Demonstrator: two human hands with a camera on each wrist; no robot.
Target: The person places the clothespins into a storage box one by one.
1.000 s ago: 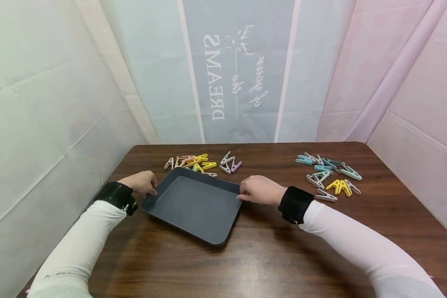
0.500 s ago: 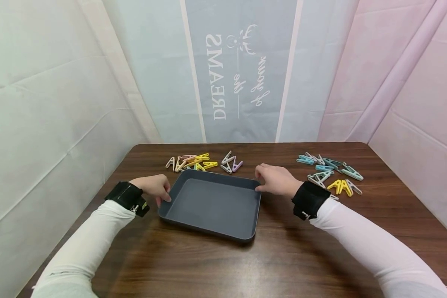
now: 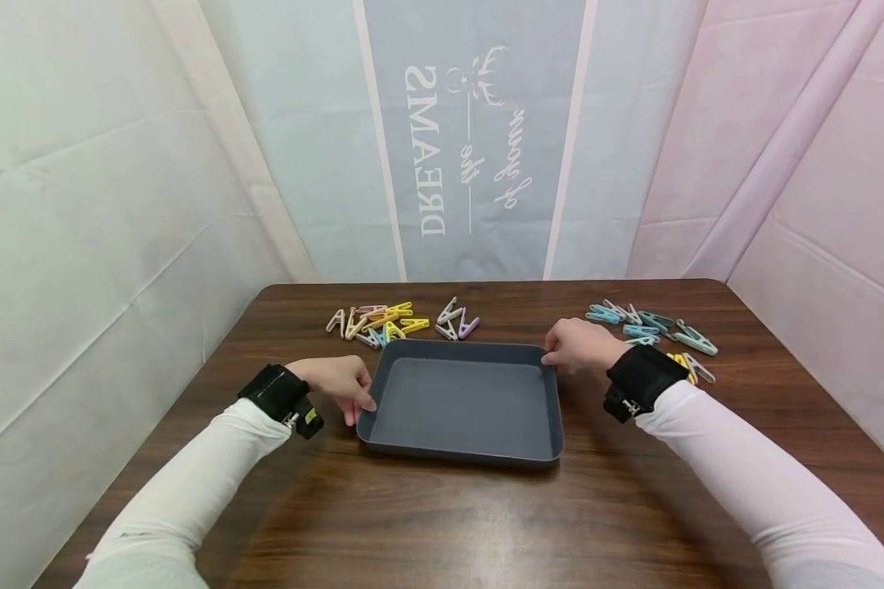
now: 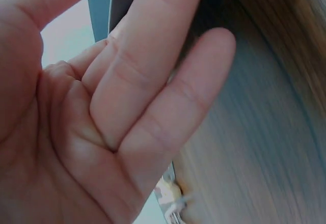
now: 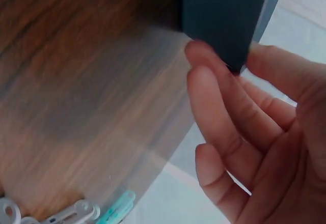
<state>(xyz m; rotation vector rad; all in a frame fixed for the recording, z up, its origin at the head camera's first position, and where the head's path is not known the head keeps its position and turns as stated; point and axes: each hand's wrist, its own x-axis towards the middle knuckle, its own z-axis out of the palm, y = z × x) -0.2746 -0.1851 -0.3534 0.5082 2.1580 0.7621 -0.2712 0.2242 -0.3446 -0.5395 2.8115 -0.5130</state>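
A dark grey rectangular tray (image 3: 467, 401) with nothing in it lies on the wooden table in the head view. My left hand (image 3: 339, 384) pinches its left side, thumb over the rim. At the far right corner my right hand (image 3: 580, 345) holds the rim between thumb and fingers. The right wrist view shows the tray's dark outer wall (image 5: 219, 20) between the thumb and fingers of my right hand (image 5: 254, 117). In the left wrist view, my left hand (image 4: 117, 91) has its fingers against a dark edge, partly hidden.
Behind the tray's left part lie several yellow, pink and pale clothespins (image 3: 386, 317), with a few grey and purple ones (image 3: 467, 327) beside them. More clothespins, blue, green, grey and yellow (image 3: 696, 338), lie at the right, some hidden by my right wrist. Cloth curtains (image 3: 287, 123) surround the table.
Both hands have moved right with the tray, which has turned so its front edge lies nearly level across the view. Some clothespins at the left have come into sight; some at the right are now covered.
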